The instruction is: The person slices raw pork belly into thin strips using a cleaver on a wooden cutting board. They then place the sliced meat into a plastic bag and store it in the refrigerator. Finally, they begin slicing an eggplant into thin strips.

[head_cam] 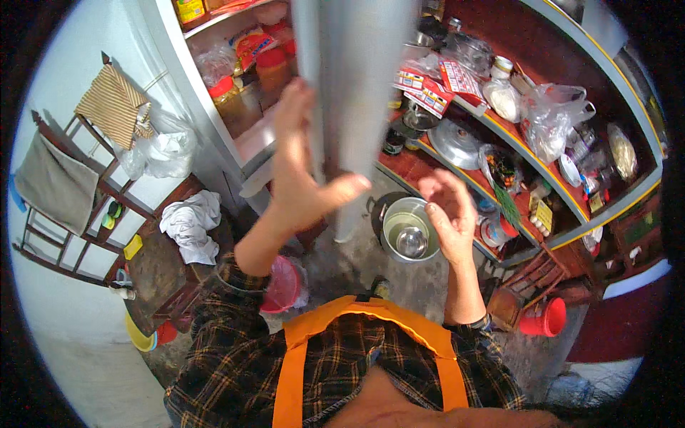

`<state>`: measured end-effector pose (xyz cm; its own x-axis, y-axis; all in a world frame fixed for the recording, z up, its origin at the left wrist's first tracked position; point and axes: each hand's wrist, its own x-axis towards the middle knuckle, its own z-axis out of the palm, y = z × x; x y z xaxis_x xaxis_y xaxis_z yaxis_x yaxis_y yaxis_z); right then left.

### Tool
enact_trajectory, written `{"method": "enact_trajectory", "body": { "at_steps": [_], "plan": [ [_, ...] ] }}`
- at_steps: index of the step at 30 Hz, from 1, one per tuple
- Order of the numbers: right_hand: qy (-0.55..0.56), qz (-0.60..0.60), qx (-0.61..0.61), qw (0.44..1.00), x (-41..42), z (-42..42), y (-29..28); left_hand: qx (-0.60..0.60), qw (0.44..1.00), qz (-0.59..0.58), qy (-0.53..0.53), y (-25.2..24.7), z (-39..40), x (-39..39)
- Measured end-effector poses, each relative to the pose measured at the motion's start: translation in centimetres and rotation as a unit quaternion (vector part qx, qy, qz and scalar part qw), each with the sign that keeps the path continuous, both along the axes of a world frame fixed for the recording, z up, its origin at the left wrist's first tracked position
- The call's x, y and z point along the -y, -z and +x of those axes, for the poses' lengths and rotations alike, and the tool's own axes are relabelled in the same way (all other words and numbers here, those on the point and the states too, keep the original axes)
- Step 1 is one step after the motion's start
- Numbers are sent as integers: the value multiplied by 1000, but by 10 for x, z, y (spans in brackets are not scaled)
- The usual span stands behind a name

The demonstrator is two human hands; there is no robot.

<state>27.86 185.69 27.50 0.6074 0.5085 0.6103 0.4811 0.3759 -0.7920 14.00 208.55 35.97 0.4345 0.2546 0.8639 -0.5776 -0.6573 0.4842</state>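
Note:
My left hand (299,182) is raised before the open cabinet, thumb and fingers spread, holding nothing. Behind it stands the cabinet's pale door (358,96), blurred; the frame does not settle whether my fingertips touch it. My right hand (449,214) hangs in the air above the rim of a metal pot (393,251), its fingers loosely curled with nothing between them. The pot is on the floor and has a small metal bowl (412,242) inside. Jars with red lids (272,67) and plastic bags (214,61) fill the cabinet's shelves.
Red shelves at the right hold a metal lid (455,143), bags (556,117) and jars. A pink bin (281,283) stands below my left forearm. At the left are a wooden table (155,273) with a white cloth (192,224) and a wall rack (64,241). A red bucket (543,317) stands at the lower right.

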Motion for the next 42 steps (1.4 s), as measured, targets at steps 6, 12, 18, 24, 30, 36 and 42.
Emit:
{"method": "enact_trajectory", "body": {
  "at_steps": [6, 12, 18, 24, 30, 36, 42],
  "plan": [
    [73, -268, -196, 941, 131, 17, 209, -1, 947, -93, -307, 33, -20, -92],
    [273, -429, -282, 814, 302, -68, 343, 124, 815, 57, -563, 34, -30, -115],
    [334, -409, -516, 674, 478, -160, 412, -52, 505, 383, -772, 45, -39, -147],
    [387, -388, -517, 658, 610, -185, 424, -171, 422, 435, -776, 44, -33, -186],
    [401, -391, -506, 656, 682, -144, 466, -267, 540, 398, -692, 75, 17, -188],
    [475, -275, -495, 674, 744, -88, 417, -692, 635, 306, -154, 454, 123, 179],
    [475, -389, -504, 607, 785, -96, 413, -686, 631, 344, 116, 479, 272, 412]
  ]
}}
